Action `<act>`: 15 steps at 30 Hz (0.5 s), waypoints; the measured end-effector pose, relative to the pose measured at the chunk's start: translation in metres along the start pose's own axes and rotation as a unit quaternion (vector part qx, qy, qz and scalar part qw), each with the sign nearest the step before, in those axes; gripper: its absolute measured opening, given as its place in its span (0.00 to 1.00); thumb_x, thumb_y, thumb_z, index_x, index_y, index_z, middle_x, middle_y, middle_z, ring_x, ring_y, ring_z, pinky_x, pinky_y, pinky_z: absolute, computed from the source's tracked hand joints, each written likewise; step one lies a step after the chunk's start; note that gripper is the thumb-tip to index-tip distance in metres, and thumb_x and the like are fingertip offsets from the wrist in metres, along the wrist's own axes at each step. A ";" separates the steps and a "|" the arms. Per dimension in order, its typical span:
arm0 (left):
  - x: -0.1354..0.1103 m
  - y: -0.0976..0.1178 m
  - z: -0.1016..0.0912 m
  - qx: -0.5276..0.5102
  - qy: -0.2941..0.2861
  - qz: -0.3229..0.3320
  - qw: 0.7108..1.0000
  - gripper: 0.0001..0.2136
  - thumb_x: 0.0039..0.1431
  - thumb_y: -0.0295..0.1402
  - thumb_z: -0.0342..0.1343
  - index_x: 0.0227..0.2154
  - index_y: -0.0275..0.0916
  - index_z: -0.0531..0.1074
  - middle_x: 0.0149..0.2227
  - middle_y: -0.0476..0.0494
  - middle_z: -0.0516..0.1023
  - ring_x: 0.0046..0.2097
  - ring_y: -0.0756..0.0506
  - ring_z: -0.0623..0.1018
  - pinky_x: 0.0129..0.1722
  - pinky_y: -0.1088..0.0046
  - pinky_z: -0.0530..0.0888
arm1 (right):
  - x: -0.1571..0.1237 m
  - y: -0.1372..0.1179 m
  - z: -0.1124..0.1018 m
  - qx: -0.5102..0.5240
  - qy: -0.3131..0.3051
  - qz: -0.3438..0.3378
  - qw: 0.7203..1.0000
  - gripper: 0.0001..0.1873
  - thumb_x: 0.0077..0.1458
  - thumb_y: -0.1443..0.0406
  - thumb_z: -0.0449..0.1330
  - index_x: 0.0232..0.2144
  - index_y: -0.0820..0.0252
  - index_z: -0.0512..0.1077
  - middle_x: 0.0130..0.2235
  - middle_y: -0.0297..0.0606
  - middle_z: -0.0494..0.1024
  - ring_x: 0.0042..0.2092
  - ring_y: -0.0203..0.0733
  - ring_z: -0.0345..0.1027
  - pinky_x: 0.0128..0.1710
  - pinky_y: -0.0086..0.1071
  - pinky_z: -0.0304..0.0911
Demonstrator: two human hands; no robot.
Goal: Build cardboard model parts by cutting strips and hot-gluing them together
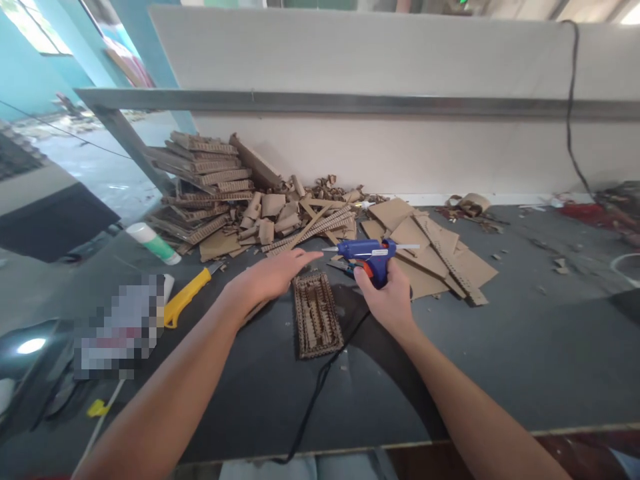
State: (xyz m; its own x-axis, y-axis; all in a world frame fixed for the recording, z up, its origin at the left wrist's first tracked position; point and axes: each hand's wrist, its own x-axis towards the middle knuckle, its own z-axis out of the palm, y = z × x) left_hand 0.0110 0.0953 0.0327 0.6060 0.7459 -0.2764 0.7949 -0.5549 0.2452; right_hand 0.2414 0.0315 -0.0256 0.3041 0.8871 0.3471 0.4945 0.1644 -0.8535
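My right hand [387, 297] is closed around the handle of a blue hot glue gun [365, 250]. The gun points left, with a pale glue stick [409, 247] sticking out of its back. My left hand [274, 272] reaches in from the left, palm down and fingers stretched out, the fingertips close by the nozzle. Whether they touch the nozzle I cannot tell. Below and between both hands a small rectangular tray-like piece of corrugated cardboard [319, 317] lies on the dark table [530, 353]. Part of another cardboard piece [255, 310] shows under my left wrist.
Stacked cardboard panels [200, 177] stand at the back left, beside rolled scraps [265, 217] and strips. Flat cardboard sheets [425, 250] lie on the right. A yellow cutter [186, 299] and a white-green tube [153, 243] lie left. The gun's black cord [320, 383] crosses the front edge.
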 end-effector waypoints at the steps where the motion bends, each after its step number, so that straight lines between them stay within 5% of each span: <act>1: 0.003 -0.005 -0.003 -0.002 -0.002 -0.022 1.000 0.34 0.58 0.21 0.51 0.67 0.51 0.53 0.66 0.41 0.63 0.62 0.39 0.68 0.53 0.68 0.68 | 0.000 0.001 0.000 0.007 -0.007 -0.002 1.000 0.14 0.53 0.53 0.61 0.30 0.57 0.68 0.22 0.28 0.67 0.24 0.36 0.59 0.26 0.30 0.57; 6: 0.007 -0.032 -0.018 0.003 -0.081 -0.108 0.991 0.10 0.60 0.34 0.54 0.44 0.41 0.74 0.46 0.41 0.80 0.44 0.42 0.78 0.38 0.71 0.69 | -0.002 0.011 0.003 0.040 -0.051 0.020 0.998 0.15 0.56 0.52 0.59 0.35 0.57 0.69 0.25 0.30 0.71 0.24 0.36 0.61 0.26 0.31 0.59; 15: 0.002 -0.029 -0.019 0.010 -0.180 -0.192 0.965 0.10 0.49 0.40 0.64 0.26 0.40 0.72 0.32 0.43 0.79 0.35 0.42 0.77 0.29 0.71 0.65 | -0.002 0.017 0.009 0.001 -0.017 0.028 0.999 0.17 0.56 0.50 0.60 0.35 0.58 0.69 0.22 0.30 0.69 0.23 0.36 0.61 0.24 0.30 0.59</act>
State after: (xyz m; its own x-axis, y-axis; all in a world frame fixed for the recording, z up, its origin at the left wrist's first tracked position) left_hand -0.0111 0.1203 0.0431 0.2352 0.7230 -0.6496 0.9610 -0.2731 0.0440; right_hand 0.2414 0.0363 -0.0443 0.3036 0.9089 0.2858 0.4755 0.1153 -0.8721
